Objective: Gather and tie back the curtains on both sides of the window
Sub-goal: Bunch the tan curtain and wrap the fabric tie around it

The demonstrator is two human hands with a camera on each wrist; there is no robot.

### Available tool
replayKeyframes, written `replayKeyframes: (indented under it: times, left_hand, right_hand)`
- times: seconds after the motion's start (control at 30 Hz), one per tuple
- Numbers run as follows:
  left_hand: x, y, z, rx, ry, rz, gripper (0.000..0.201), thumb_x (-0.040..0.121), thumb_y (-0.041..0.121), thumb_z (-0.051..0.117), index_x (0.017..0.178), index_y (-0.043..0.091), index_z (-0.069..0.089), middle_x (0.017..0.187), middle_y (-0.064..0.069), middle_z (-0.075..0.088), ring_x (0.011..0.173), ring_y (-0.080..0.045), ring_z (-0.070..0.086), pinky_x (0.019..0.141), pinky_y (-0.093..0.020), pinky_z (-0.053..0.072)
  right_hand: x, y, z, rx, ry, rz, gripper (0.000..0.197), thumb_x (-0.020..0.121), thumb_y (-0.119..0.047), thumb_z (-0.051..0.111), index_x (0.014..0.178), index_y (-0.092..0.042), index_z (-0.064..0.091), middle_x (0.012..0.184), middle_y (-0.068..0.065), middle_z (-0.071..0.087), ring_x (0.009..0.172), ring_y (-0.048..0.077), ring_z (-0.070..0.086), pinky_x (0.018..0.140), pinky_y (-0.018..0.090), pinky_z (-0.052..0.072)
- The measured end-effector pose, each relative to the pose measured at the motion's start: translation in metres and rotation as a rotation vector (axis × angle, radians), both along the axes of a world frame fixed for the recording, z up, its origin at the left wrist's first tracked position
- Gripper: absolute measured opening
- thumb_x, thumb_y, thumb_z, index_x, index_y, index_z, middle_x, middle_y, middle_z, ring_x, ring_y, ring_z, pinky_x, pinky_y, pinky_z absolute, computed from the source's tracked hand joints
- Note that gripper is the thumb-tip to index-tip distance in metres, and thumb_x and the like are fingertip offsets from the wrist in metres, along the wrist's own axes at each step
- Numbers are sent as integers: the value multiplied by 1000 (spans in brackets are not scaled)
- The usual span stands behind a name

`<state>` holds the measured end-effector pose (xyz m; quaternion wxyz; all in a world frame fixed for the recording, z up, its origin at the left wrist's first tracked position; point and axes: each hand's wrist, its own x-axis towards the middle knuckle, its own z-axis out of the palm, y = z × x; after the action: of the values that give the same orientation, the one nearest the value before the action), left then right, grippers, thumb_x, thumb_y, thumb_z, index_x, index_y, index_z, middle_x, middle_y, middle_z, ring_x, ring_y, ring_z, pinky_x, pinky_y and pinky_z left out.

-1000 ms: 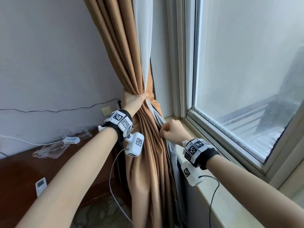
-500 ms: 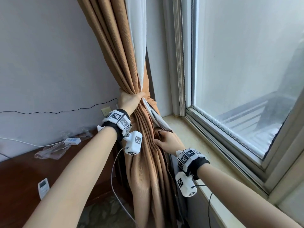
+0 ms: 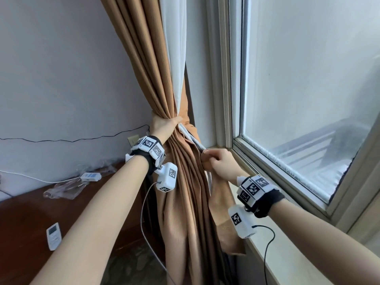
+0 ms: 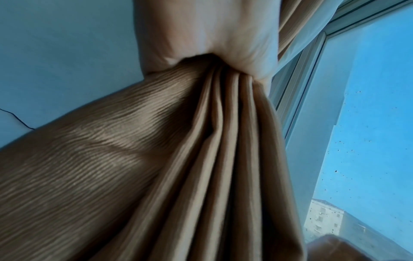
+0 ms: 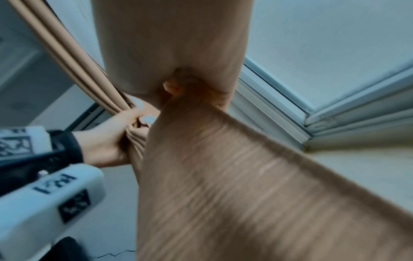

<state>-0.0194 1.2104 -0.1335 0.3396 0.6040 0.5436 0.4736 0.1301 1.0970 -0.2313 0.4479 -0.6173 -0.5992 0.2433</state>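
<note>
A brown curtain (image 3: pixel 181 202) with a white sheer curtain (image 3: pixel 174 48) behind it hangs left of the window. My left hand (image 3: pixel 164 124) grips the gathered brown folds at the waist of the bundle; the left wrist view shows this left hand (image 4: pixel 212 35) closed round the curtain (image 4: pixel 156 159). My right hand (image 3: pixel 218 161) is lower and to the right, its fingers curled round a brown fabric strip (image 3: pixel 222 212) that hangs down by the sill. The right wrist view shows the right hand (image 5: pixel 174 44) clutching that strip (image 5: pixel 223 176), with the left hand (image 5: pixel 107 139) beyond.
The window sill (image 3: pixel 277 254) and window frame (image 3: pixel 228 79) run along the right. A dark wooden desk (image 3: pixel 20 223) at the left carries a white remote (image 3: pixel 53 238), a small white device (image 3: pixel 90 176) and clear plastic. A wall socket (image 3: pixel 132 139) and a black cable sit behind.
My right hand dipped along the curtain's right edge, then came back up towards the sill, holding the brown strip. My left hand has kept its grip on the bundle.
</note>
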Motion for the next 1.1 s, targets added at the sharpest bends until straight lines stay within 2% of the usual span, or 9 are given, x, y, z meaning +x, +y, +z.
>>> replayKeyframes:
  times: [0.13, 0.2, 0.37, 0.5, 0.57, 0.63, 0.73, 0.9, 1.1]
  left_hand:
    - [3, 3, -1, -12, 9, -12, 110, 39, 55, 71, 136, 12, 41, 125, -3, 60, 117, -22, 57, 106, -36, 40]
    - [4, 1, -1, -15, 8, -25, 107, 41, 53, 72, 136, 11, 43, 123, -2, 61, 113, -20, 58, 102, -32, 43]
    - [5, -1, -4, -25, 19, -35, 110, 38, 56, 69, 134, 10, 45, 120, -3, 63, 111, -20, 59, 100, -34, 45]
    - [0, -1, -3, -51, 62, -40, 111, 37, 60, 69, 133, 12, 45, 119, -1, 62, 110, -20, 59, 100, -34, 45]
    - [-3, -1, -3, -60, 91, -41, 112, 35, 61, 67, 133, 12, 44, 117, 1, 61, 108, -19, 58, 97, -31, 44]
    - [-5, -1, -2, -58, 118, -46, 116, 34, 63, 65, 135, 12, 42, 122, -1, 60, 113, -21, 57, 99, -31, 43]
    - [-7, -3, 2, -73, 140, -91, 117, 40, 60, 67, 140, 11, 36, 132, -3, 55, 121, -20, 52, 98, -26, 38]
    - [-7, 9, -2, -108, 168, -104, 120, 39, 68, 75, 140, 13, 40, 128, 4, 57, 119, -16, 54, 100, -28, 39]
    - [-10, 17, -4, -89, 144, -50, 103, 59, 50, 84, 140, 13, 32, 125, 3, 53, 116, -15, 52, 91, -22, 33]
  right_hand:
    - [-3, -6, 13, -41, -7, 82, 27, 85, -4, 48, 82, -17, 71, 87, 4, 72, 90, 20, 66, 88, 35, 52]
    - [-13, -10, 13, -111, 87, 112, 26, 86, -6, 51, 90, -25, 67, 91, 3, 70, 87, 18, 63, 82, 34, 53]
    - [-44, -9, 7, -261, 517, 185, 36, 88, 0, 55, 118, -14, 43, 91, -1, 54, 75, 13, 57, 65, 25, 52]
    - [-66, -2, -7, -216, 731, 320, 58, 80, 17, 55, 123, -12, 28, 99, 9, 59, 83, 14, 63, 71, 30, 58]
    - [-76, 0, -22, -111, 610, 359, 58, 76, 20, 54, 112, -16, 27, 109, 18, 59, 90, 14, 64, 73, 26, 56]
    - [-86, 6, -34, -37, 417, 355, 52, 78, 17, 56, 107, -20, 34, 121, 19, 57, 105, 16, 62, 87, 35, 56]
    - [-96, 18, -35, 38, -115, 400, 53, 78, 7, 57, 126, -16, 54, 135, 8, 53, 127, 24, 50, 106, 41, 43]
    - [-103, 29, -23, -45, -783, 428, 59, 86, 8, 50, 142, -8, 41, 147, 15, 40, 130, 33, 46, 96, 38, 46]
    - [-89, 41, -31, 405, -984, 410, 63, 72, 12, 64, 133, 2, 53, 148, 24, 40, 132, 31, 48, 78, 35, 59]
